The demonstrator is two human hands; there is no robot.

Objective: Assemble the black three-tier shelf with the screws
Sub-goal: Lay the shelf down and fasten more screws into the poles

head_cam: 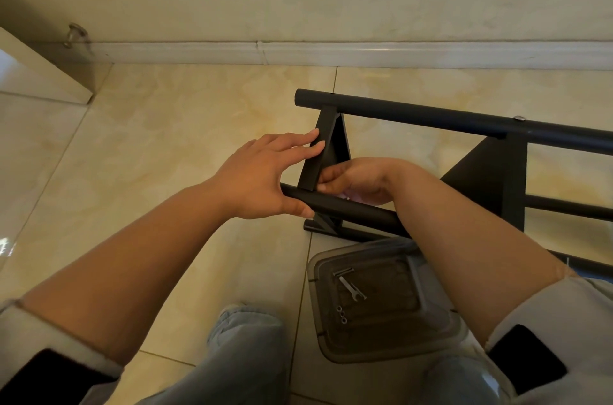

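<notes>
Two hands work a black shelf frame [431, 119] lying on the tiled floor [166, 139]: left hand [262, 172], fingers straight, presses a shelf panel [318, 155]; right hand [355, 179] pinches its lower corner. One plastic tray [431, 331] holds one wrench [348, 286] and three nuts [341, 314].

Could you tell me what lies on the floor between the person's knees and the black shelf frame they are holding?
In the head view, a grey plastic tray sits there, holding a small wrench and a few nuts.
</notes>
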